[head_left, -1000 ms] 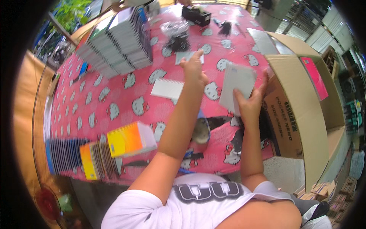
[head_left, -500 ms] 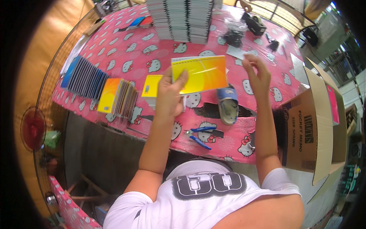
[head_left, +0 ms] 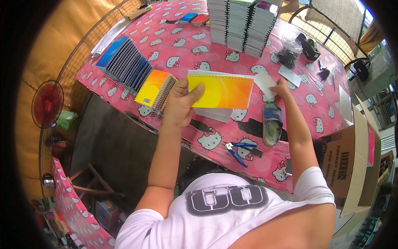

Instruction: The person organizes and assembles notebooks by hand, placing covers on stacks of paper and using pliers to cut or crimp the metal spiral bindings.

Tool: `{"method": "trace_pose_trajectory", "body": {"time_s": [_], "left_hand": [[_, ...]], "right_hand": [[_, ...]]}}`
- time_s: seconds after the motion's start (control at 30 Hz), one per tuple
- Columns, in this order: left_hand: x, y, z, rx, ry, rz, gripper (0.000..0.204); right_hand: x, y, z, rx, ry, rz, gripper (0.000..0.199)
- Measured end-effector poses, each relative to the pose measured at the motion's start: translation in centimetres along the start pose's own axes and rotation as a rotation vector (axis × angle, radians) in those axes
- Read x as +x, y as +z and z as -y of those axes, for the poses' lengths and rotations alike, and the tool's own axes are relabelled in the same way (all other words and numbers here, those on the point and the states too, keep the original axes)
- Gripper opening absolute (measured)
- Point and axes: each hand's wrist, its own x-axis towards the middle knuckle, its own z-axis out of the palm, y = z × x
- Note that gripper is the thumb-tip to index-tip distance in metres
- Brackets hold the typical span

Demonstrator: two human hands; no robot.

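My left hand (head_left: 181,101) grips a yellow-and-orange spiral notebook (head_left: 226,93) by its left end, thumb across the cover. White sheets show behind its top edge. Between the fingers of my right hand (head_left: 282,89) is a small white card (head_left: 264,84), just beyond the notebook's right end. A second white card (head_left: 290,76) lies flat past that hand. Below the held notebook, white pages (head_left: 213,114) rest on the table, partly hidden by it. A blue slipper (head_left: 272,124) sits under my right forearm, and blue-handled cutters (head_left: 240,151) lie nearer me.
On the left stand a row of blue spiral notebooks (head_left: 124,62) and several yellow-orange ones (head_left: 155,89). Tall notebook stacks (head_left: 240,29) rise at the back, with a tape dispenser (head_left: 309,47) to their right. An open cardboard box (head_left: 342,166) flanks the table's right side.
My right hand has taken hold of a white card and brought it beside the notebook. My left hand still holds the notebook. The whole view has swung, shifting the table contents rightward.
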Motion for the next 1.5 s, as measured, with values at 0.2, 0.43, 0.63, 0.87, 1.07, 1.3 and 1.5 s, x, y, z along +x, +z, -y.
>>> {"method": "trace_pose_trajectory", "body": {"time_s": [0.2,0.43,0.63,0.87,1.07,1.3,1.5], "left_hand": [[2.4,-1.4,0.2,0.092,0.101,0.052,0.027],[5.1,-1.8,1.3,0.056,0.097,0.069,0.042],[6.2,-3.5,2.8,0.765,0.596,0.044,0.078],[6.7,-3.7,3.8,0.869,0.532,0.106,0.080],[6.4,-4.0,2.1,0.944,0.566,0.289,0.074],[6.1,-4.0,3.4,0.597,0.311,0.200,0.062],[5.8,-4.9,3.9,0.476,0.587,0.233,0.031]], "right_hand": [[-9.2,-11.2,15.7,1.072,-0.415,0.054,0.024],[-15.6,-12.5,21.4,1.333,-0.448,0.232,0.045],[-16.9,-5.8,20.0,1.225,-0.417,0.126,0.041],[-17.4,-4.7,20.1,1.238,-0.125,0.146,0.030],[-17.4,-4.9,19.8,1.232,-0.324,0.065,0.032],[-17.9,-4.1,21.8,1.377,-0.201,0.087,0.033],[-18.8,-5.9,22.1,1.108,-0.617,-0.221,0.020]]}}
